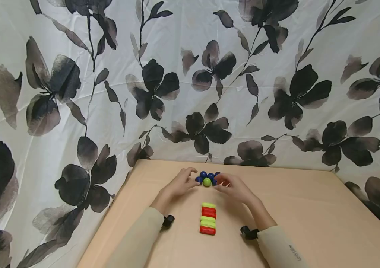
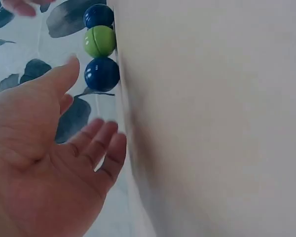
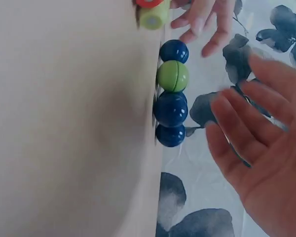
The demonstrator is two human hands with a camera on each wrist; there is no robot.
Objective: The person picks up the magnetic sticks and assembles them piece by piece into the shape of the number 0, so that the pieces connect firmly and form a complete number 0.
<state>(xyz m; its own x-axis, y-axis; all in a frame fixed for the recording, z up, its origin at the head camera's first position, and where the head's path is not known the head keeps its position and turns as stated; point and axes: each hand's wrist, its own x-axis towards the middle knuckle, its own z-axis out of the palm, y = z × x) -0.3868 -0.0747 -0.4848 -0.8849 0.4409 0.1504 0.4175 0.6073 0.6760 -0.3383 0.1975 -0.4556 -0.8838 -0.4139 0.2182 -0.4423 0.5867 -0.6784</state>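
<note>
Several shiny blue balls (image 1: 211,176) and one green ball (image 1: 206,182) sit in a tight cluster near the far edge of the table. My left hand (image 1: 179,183) is just left of the cluster, its fingers relaxed and slightly bent, with nothing held. On the other side is my right hand (image 1: 231,187), also loosely curved; its fingertips are close to the rightmost blue balls. The left wrist view shows an open palm (image 2: 54,153) apart from a blue ball (image 2: 102,74). A gap likewise separates the right palm (image 3: 266,133) from the blue balls (image 3: 170,109).
Between the forearms, a column of yellow-green and red rounded pieces (image 1: 208,210) lies on the light wooden-coloured table (image 1: 297,208). Behind it hangs a floral cloth (image 1: 176,96). Small black devices (image 1: 249,233) are worn on both wrists.
</note>
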